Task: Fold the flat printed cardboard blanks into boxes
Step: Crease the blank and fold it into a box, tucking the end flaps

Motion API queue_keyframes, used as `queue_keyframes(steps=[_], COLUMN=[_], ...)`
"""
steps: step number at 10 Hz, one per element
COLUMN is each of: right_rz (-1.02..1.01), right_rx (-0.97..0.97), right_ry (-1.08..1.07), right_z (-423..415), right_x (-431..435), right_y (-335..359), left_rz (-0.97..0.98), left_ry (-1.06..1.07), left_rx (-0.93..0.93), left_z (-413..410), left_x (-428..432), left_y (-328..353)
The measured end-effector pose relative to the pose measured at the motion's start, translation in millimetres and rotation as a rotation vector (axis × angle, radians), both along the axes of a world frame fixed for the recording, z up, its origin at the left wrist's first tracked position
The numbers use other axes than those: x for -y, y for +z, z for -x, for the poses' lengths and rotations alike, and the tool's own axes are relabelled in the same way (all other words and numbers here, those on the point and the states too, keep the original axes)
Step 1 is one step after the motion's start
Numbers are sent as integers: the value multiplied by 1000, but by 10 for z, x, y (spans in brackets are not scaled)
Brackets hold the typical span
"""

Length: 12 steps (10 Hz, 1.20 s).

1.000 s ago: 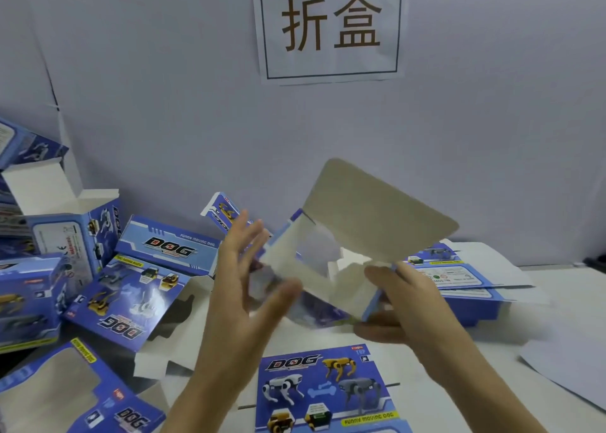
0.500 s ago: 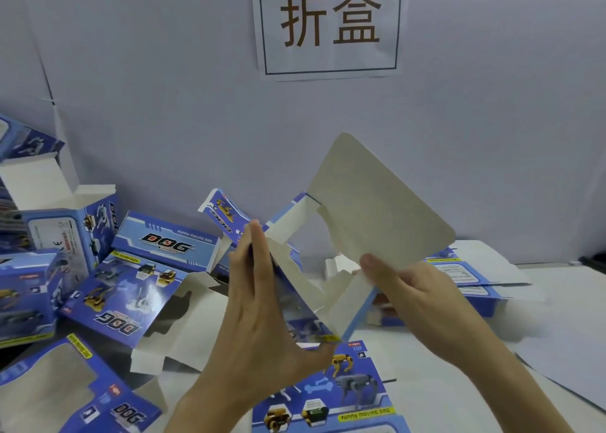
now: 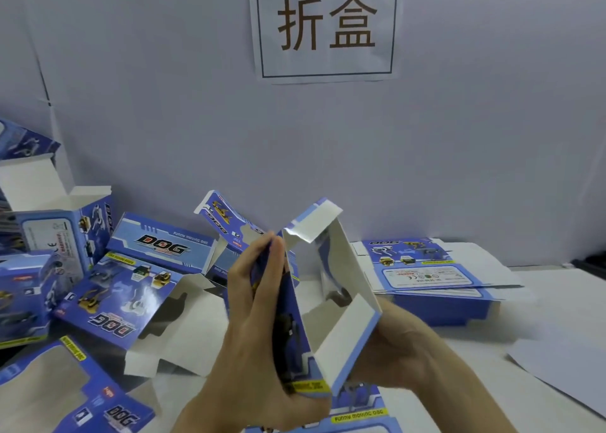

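I hold a blue printed cardboard blank above the table, half opened into a box sleeve with its white inside facing me. My left hand lies flat against its left printed panel, fingers straight and pointing up, thumb under the lower edge. My right hand cups the right panel from below and behind; the card hides its fingers. A white end flap sticks up at the top. Another flat blank lies on the table under my hands.
A stack of flat blanks sits at the right. Folded boxes and open blanks crowd the left side. A paper sign hangs on the grey wall. Loose white sheets lie at the far right.
The large grey panel that stood up at the right has swung down. The blank has turned into an open sleeve, and my left hand now presses flat on its left side.
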State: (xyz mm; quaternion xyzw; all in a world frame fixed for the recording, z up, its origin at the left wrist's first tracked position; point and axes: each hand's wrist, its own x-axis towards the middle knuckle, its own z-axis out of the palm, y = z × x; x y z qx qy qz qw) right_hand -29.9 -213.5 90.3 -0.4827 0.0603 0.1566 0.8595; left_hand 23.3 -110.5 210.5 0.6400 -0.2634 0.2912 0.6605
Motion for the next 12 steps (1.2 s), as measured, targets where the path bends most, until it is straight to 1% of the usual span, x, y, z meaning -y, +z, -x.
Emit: queue_keyframes(steps=[1,2,3,4,5,6,7,8,9,10,11,12], right_rz=[-67,-60,249,460,528,674,592,434,471,523,633,644], right_rx=[80,249,555,688,811,914,930,791,776,712,715,781], right_ry=[-9,-365,-640,-798,-926,-1055,-1003,-775,-511,-465,-691,-754], right_z=[-115,-140,-88,-62,-65,-55,-28,13,61,65,40,53], right_x=[17,159,274,278,231,200,151,162,203,176,135,6], right_y=[-98,-65,11,2,-28,-44,6,77,91,92,94,65], left_rz=[-260,-589,-687,-694,-720,-717,-741,-772,-787,-797,-763,-781], left_ry=[275,248,251,243,244,235,302,327,313,328,338,387], left_rx=[169,389,430,420,424,409,409,428,458,492,481,487], left_z=[30,120,81,123,157,186,176,163,179,189,204,212], left_x=[-832,-936,-1072,-1001,-954,-878,-821,-817,-802,-785,-761,-707], left_y=[-1062,-1140,-1174,-1138,-1166,-1192,-1232,-1234,-1228,-1242,-1248,-1264])
